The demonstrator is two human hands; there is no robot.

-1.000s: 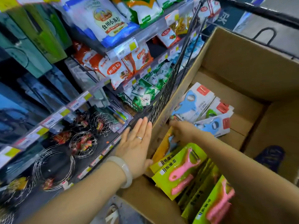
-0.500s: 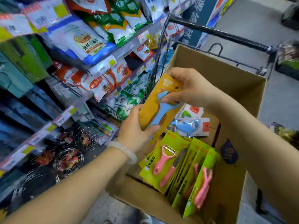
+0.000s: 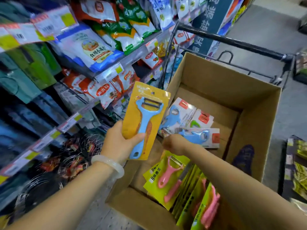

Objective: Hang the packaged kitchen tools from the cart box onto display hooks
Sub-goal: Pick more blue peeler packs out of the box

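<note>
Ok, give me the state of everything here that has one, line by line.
Left hand: grips the orange-carded peeler pack.
Orange-carded peeler pack: held upright, lifted above the box.
Right hand: reaching down into the box; grasp unclear.
Cardboard box: open, partly filled.
Green-carded peeler packs: standing in the box.

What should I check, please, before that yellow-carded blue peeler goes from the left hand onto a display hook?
1. Grip: the left hand holds the yellow-carded peeler by its lower end, thumb across the front: ok.
2. Hang hole: it shows at the card's top, uncovered: ok.
3. Card upright, hole end up: ok.
4. Free hook: the shelving on the left is blurred, no empty hook can be made out: cannot tell.
5. Right hand: down in the cardboard box, fingers hidden, beside the blue openers: cannot tell what it holds.
6. Stock left: green-carded pink peelers remain in the box: ok.
</note>
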